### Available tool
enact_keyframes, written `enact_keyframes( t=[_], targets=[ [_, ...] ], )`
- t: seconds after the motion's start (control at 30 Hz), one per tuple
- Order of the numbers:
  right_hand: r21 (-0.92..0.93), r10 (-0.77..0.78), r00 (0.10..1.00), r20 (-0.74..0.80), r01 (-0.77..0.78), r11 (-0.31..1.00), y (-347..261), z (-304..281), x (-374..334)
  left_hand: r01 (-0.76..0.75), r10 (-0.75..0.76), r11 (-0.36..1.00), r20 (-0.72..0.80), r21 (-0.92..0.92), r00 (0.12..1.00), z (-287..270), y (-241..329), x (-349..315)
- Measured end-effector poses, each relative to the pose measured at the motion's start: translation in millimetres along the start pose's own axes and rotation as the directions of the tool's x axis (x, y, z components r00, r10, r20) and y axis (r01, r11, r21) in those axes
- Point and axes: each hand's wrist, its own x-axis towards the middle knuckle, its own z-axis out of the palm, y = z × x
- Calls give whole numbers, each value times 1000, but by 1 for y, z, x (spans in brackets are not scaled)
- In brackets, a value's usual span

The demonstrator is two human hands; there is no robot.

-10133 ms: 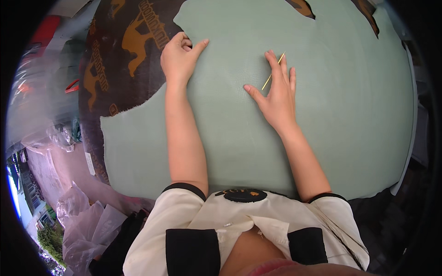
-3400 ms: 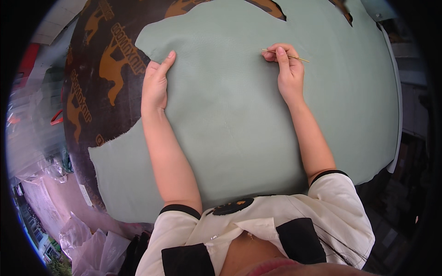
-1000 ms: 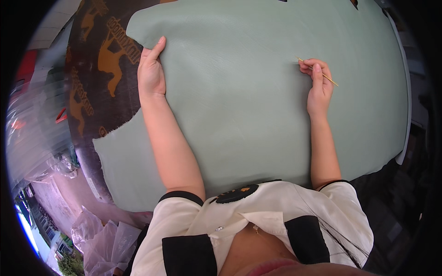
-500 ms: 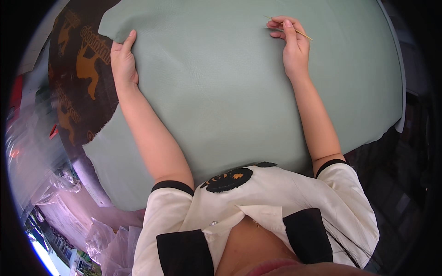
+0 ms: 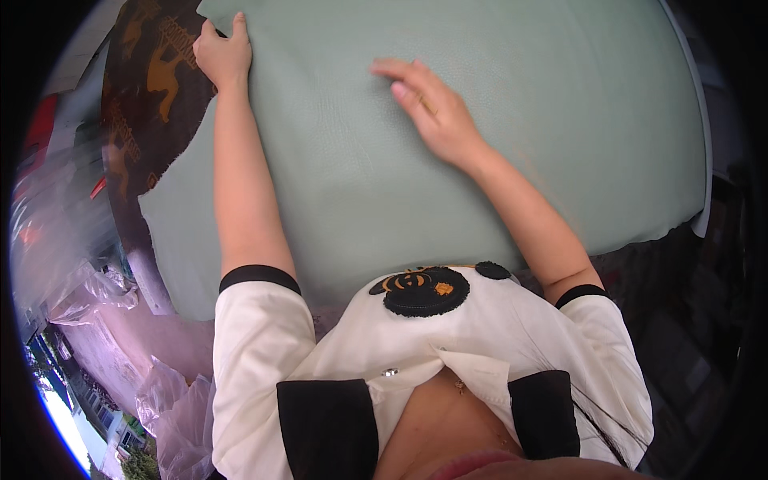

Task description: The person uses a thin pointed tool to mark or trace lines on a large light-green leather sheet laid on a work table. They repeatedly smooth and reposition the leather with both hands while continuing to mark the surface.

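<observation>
A large pale green leather sheet (image 5: 360,176) with a fine grain and ragged left edge spreads before me. At its far left edge, my left hand (image 5: 226,54) is closed on the sheet, thumb on top and the other fingers partly hidden at the edge. Over the middle of the sheet, my right hand (image 5: 432,112) is slightly blurred, its fingers reaching left. A thin yellowish stick (image 5: 429,105) is held in it, with only a short piece showing between thumb and fingers. Whether this hand touches the leather I cannot tell.
Dark brown material with orange printed figures (image 5: 164,80) lies under the sheet's left side. Clear plastic wrapping (image 5: 64,216) and a crumpled plastic bag (image 5: 176,424) are at the left. The sheet's right side ends in a curved pale edge (image 5: 707,144).
My left hand has moved farther away along the sheet's left edge. My right hand has swung left and slightly nearer, keeping the stick, which shows less now. The sheet has shifted slightly.
</observation>
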Motion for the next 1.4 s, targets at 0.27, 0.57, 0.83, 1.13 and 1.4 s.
enact_keyframes(
  t=[0.27,0.57,0.83,1.13,1.4],
  targets=[
    [404,101,909,404,-276,872,-42,4,-78,158,-186,978,240,134,953,-29,-24,-11],
    [31,109,941,322,-125,992,-5,29,48,316,-417,790,82,526,905,-67,-37,-57],
    [-210,35,978,207,10,978,2,-16,-12,326,-421,765,49,556,906,-62,-54,-53],
    [397,442,766,-467,-265,879,37,-95,-80,298,-395,763,48,574,918,-63,-75,-49],
    [339,456,723,-519,-316,886,53,-101,-97,287,-391,775,70,563,918,-64,-74,-46]
  ],
)
